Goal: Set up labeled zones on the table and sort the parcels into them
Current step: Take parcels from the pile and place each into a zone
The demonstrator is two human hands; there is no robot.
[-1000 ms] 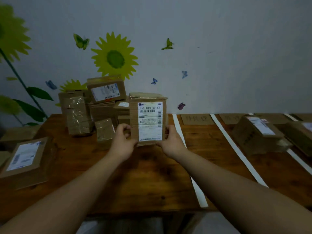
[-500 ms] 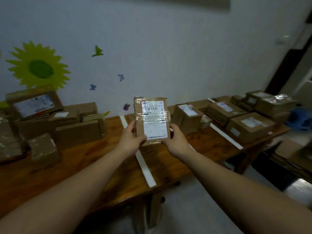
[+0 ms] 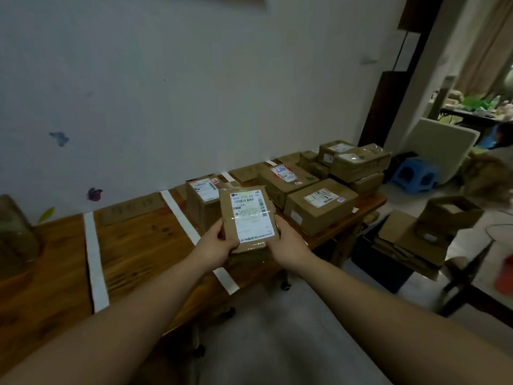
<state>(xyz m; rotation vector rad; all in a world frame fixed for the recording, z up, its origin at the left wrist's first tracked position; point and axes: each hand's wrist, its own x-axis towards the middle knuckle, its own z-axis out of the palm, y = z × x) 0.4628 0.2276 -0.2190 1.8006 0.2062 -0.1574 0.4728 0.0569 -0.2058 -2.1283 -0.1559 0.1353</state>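
Note:
I hold a small brown cardboard parcel (image 3: 249, 220) with a white shipping label above the wooden table (image 3: 138, 245). My left hand (image 3: 215, 243) grips its lower left edge and my right hand (image 3: 286, 244) grips its lower right edge. White tape strips (image 3: 95, 262) divide the table into zones, and a cardboard label (image 3: 130, 208) with writing lies at the back of one zone. Behind the held parcel stands another labelled parcel (image 3: 202, 202). Several more parcels (image 3: 319, 205) fill the zones at the table's right end.
A stack of parcels (image 3: 358, 162) sits at the far right corner of the table. Open cardboard boxes (image 3: 427, 232) lie on the floor to the right, near a blue stool (image 3: 413, 175). A parcel edge (image 3: 16, 232) shows at the far left.
The view has swung right along the table. The parcel, held in both hands, has travelled from the left pile to above the zones near the right end.

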